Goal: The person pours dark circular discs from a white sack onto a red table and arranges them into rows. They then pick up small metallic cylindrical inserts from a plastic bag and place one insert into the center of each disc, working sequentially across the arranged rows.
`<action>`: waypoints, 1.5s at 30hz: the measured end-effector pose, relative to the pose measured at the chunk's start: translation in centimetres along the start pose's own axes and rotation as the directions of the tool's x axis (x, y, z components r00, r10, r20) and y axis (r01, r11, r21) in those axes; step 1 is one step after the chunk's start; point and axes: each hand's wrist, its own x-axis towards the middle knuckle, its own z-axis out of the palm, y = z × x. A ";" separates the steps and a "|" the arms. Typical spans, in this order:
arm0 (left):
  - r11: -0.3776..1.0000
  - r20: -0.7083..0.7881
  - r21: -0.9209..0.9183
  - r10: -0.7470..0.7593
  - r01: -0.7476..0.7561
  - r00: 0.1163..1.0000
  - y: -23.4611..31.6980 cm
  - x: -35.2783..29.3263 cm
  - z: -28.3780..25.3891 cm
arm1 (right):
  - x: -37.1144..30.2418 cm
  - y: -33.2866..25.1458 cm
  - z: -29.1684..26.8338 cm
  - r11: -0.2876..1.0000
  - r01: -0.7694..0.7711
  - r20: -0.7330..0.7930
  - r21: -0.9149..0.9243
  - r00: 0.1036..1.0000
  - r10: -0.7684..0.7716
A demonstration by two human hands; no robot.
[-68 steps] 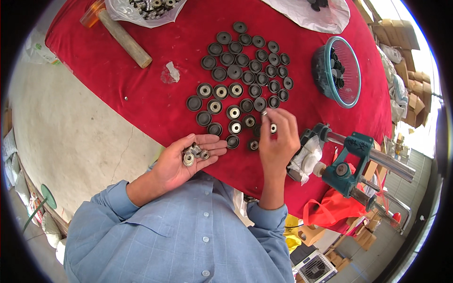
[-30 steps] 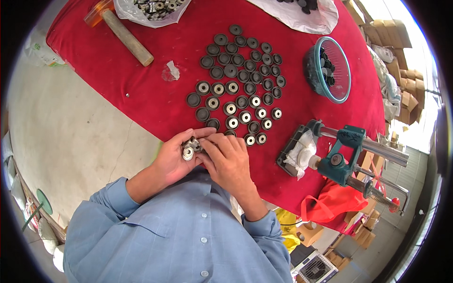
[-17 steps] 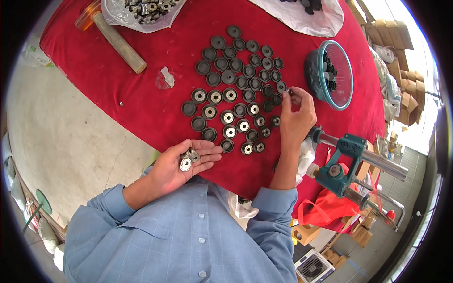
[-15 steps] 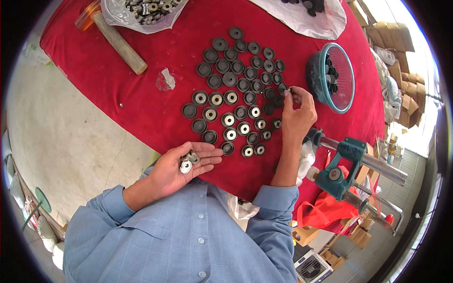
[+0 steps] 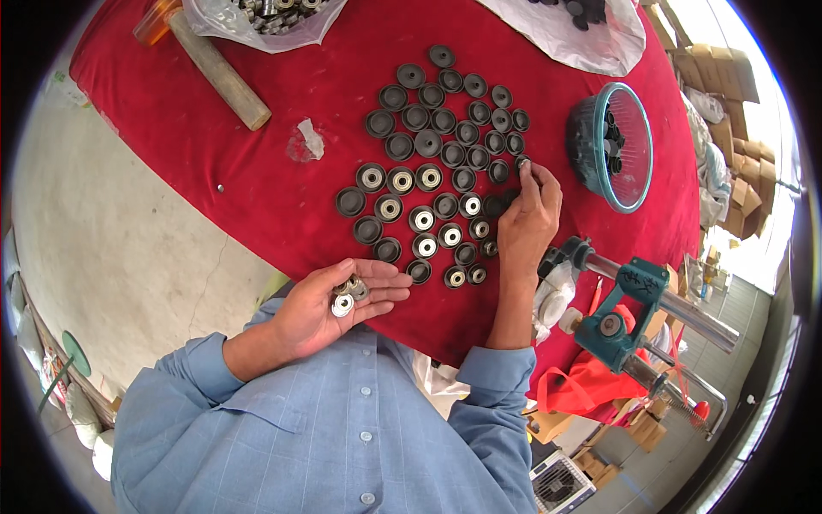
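My left hand [image 5: 330, 304] is held palm up near the table's front edge, fingers stretched out. Several small metal bearings [image 5: 343, 305] lie in its palm. Further right, my right hand [image 5: 531, 210] reaches over the rows of round black caps [image 5: 428, 143]. Its thumb and fingers are pinched at a black cap [image 5: 521, 160] on the right side of the rows. A bearing at those fingertips is mostly hidden by them. Several of the nearer caps hold silver bearings, such as this bearing [image 5: 422, 219]; those farther back are without one.
A red cloth [image 5: 300, 193] covers the table. At the right stand a teal plastic basket [image 5: 576, 141] of black parts and a green metal press [image 5: 629, 300]. A bag of metal parts [image 5: 330, 26], a wooden stick [image 5: 221, 73] and a white sack [image 5: 621, 47] lie along the back.
My right hand has shifted so its fingertips now cover part of the black cap; the metal glint between them is less visible. The view has shifted slightly. My left hand keeps its pose.
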 end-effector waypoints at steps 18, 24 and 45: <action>0.996 0.016 -0.082 0.026 -0.024 1.000 -0.4 0.1 -0.3 | -5.4 -11.1 -6.9 0.846 -0.079 0.397 0.527 0.903 -0.164; 0.993 0.113 -0.115 0.054 -0.041 0.992 -0.7 0.2 -1.9 | -8.5 -13.8 -5.9 0.878 0.063 0.398 0.474 0.874 -0.278; 0.999 0.042 0.026 -0.024 0.023 0.999 0.2 0.1 -0.4 | 2.7 -9.1 1.9 0.925 0.087 -0.022 0.369 0.996 -0.085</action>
